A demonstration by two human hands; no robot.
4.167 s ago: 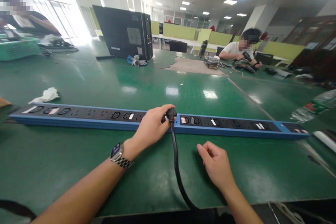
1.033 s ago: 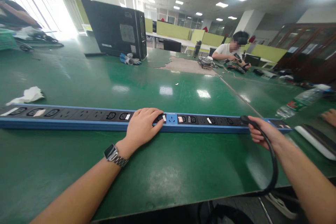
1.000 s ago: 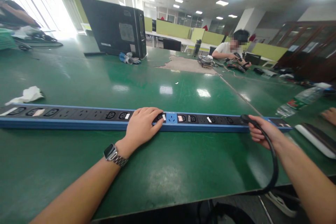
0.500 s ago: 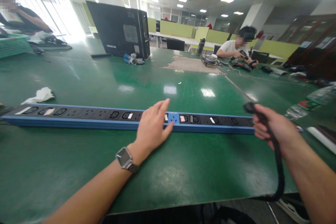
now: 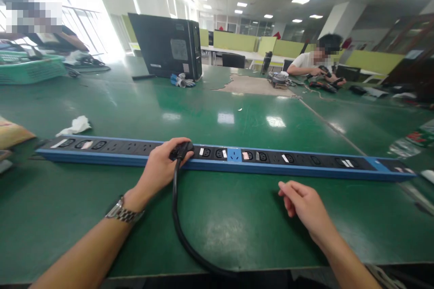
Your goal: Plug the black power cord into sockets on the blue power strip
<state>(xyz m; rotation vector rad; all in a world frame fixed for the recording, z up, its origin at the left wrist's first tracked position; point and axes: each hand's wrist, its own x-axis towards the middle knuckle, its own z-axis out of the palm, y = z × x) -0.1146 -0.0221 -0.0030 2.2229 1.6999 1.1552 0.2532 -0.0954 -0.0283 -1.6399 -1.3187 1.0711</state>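
Observation:
A long blue power strip [image 5: 217,167] with black sockets, several bearing small paper stickers, lies across the green table. My left hand [image 5: 164,160], wearing a metal-banded watch on the wrist, grips a black power plug [image 5: 185,148] between thumb and fingers, down at the sockets left of the strip's blue socket [image 5: 233,155]. How deep the plug sits cannot be seen. Its thick black cable [image 5: 176,216] curves down over the table's front edge. Nearer me than the strip, my right hand [image 5: 301,201] is raised, its fingers curled together with nothing visible in them.
Crumpled tissue [image 5: 79,125] lies behind the strip's left end. A plastic bottle [image 5: 415,141] is at the right. Farther back stand a black computer tower [image 5: 166,47], work gloves [image 5: 183,81] and a green basket [image 5: 30,72]. Two people sit at the table's far sides; one holds a tool.
The plug has passed from my right hand to my left and moved leftward onto the strip. My left hand closed around it; my right hand drew back toward me. The view shifted left.

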